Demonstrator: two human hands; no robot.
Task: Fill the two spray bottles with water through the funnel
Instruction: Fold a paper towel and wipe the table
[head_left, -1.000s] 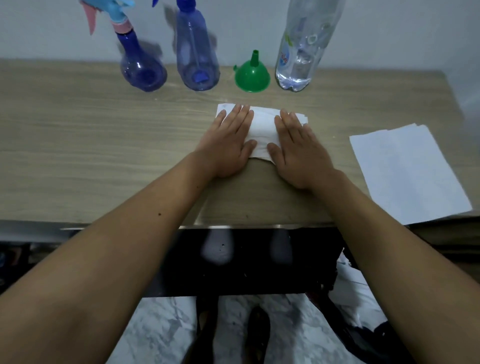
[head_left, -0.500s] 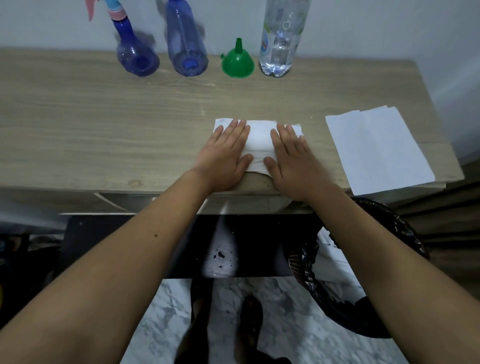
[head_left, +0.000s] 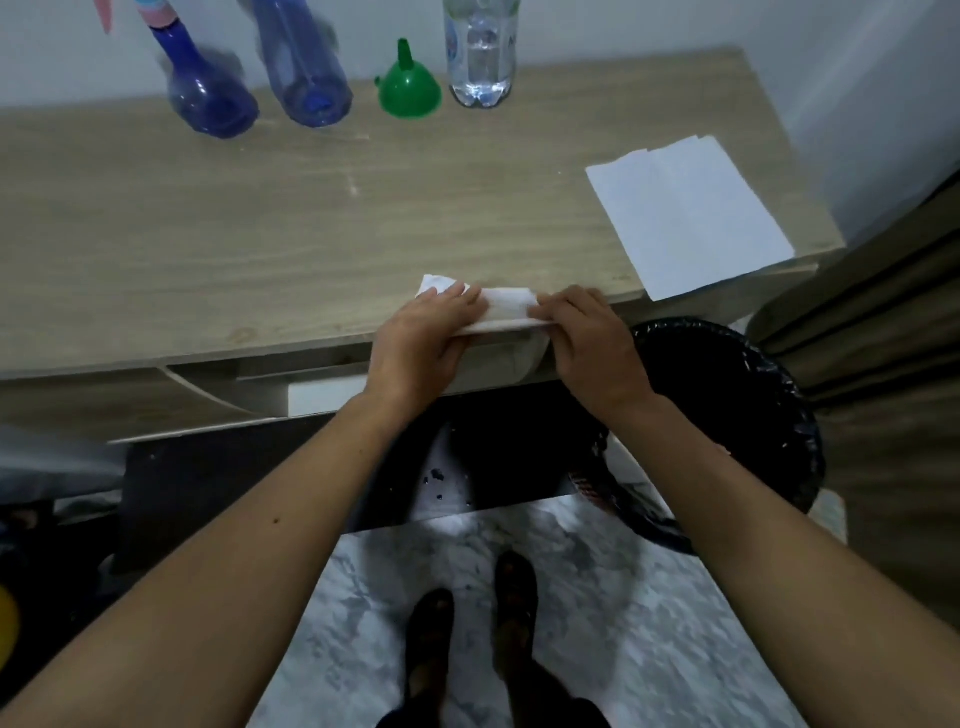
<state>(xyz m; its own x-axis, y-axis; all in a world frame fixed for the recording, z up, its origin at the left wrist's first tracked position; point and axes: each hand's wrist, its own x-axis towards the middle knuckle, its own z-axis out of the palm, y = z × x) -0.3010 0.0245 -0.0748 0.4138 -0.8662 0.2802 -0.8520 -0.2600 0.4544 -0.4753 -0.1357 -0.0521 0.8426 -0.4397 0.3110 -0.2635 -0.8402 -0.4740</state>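
Observation:
Two blue spray bottles stand at the back of the wooden table (head_left: 208, 249): a round-bellied one (head_left: 208, 101) with a pink and blue sprayer, and a taller one (head_left: 306, 78) beside it. To their right sit an upturned green funnel (head_left: 409, 88) and a clear water bottle (head_left: 482, 57). At the table's front edge my left hand (head_left: 423, 338) and my right hand (head_left: 592, 338) each grip an end of a folded white paper towel (head_left: 506, 312), pulling it over the edge.
A flat white paper sheet (head_left: 685, 213) lies at the table's right end, overhanging the edge. A black bin (head_left: 753, 415) with a black liner stands below on the right. A curtain hangs at far right. My feet stand on marble floor.
Both hands have slid the paper towel toward me to the table's front edge, and their fingers have gone from flat on it to curled around its ends. The view tilted downward.

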